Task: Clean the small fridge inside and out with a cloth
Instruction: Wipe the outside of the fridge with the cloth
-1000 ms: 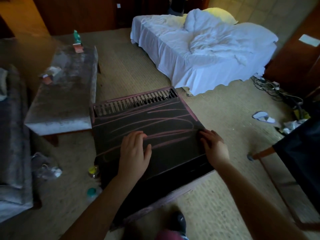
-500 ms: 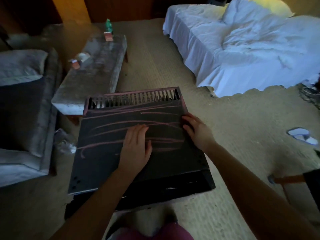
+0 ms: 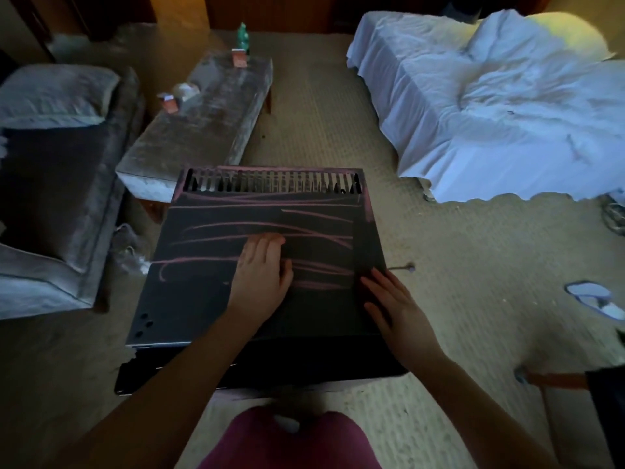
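Note:
The small black fridge [image 3: 203,299] stands on the carpet right in front of me, seen from above. Its dusty top carries pinkish wiped streaks, and a slotted vent [image 3: 270,182] runs along the far edge. My left hand [image 3: 262,275] lies flat, palm down, on the middle of the top. My right hand [image 3: 392,306] rests with fingers spread on the top's right edge, near the front corner. No cloth shows in either hand or anywhere in view.
A long grey bench [image 3: 199,123] with a green bottle [image 3: 242,37] and small items stands beyond the fridge on the left. A grey sofa [image 3: 50,184] is at far left. A white-sheeted bed [image 3: 490,113] fills the right rear. A slipper [image 3: 595,297] lies on the right.
My view has swung so the fridge now sits square in front of me. My right hand has slid nearer along the right edge. My left hand stays flat on top.

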Motion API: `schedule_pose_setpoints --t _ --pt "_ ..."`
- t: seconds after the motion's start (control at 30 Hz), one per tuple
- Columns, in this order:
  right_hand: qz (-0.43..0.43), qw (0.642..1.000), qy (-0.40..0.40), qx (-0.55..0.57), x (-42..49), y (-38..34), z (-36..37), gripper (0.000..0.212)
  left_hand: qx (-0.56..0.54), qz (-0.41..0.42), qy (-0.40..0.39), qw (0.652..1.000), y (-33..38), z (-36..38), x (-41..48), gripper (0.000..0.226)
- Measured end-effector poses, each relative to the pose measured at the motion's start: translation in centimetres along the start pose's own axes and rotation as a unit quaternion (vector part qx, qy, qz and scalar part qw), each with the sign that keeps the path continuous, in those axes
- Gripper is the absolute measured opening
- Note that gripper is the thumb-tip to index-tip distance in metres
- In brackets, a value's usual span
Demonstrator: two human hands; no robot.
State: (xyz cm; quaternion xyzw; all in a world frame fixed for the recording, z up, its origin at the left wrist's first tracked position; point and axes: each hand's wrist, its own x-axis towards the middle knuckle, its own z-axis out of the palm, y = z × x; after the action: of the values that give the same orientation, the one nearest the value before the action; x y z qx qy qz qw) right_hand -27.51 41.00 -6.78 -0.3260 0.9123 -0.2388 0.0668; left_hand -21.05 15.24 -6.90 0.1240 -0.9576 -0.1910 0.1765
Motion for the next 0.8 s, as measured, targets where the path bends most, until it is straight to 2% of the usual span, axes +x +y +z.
schedule_pose_setpoints --t 0.17,0.3,0.4,0.53,0.67,0.8 --pt "0.085 0.995 -0.031 -0.038 9.0 0.3 -0.5 0.049 -0.011 0.012 -0.009 1.000 0.0 -0.1 0.0 0.032" --pt "0.122 0.991 -0.016 -0.051 13.6 -0.9 0.1 0.049 -0.004 0.040 -0.026 0.999 -0.1 -0.4 0.1 0.032" --pt "0.136 0.989 0.006 -0.057 11.9 -2.0 0.7 0.049 0.000 0.032 -0.043 0.999 0.0 -0.2 0.0 0.038" --pt "0.106 0.991 0.000 -0.086 6.3 -3.5 1.1 0.049 -0.008 0.032 -0.035 0.999 -0.4 0.0 0.1 0.038" --pt "0.072 0.995 -0.008 -0.071 1.2 -3.6 0.9 0.062 -0.013 0.027 -0.043 0.999 -0.4 0.0 0.2 0.041" --pt "0.095 0.994 -0.010 -0.053 4.6 -1.8 0.1 0.050 -0.015 0.022 -0.048 0.999 -0.4 -0.2 0.2 0.043"
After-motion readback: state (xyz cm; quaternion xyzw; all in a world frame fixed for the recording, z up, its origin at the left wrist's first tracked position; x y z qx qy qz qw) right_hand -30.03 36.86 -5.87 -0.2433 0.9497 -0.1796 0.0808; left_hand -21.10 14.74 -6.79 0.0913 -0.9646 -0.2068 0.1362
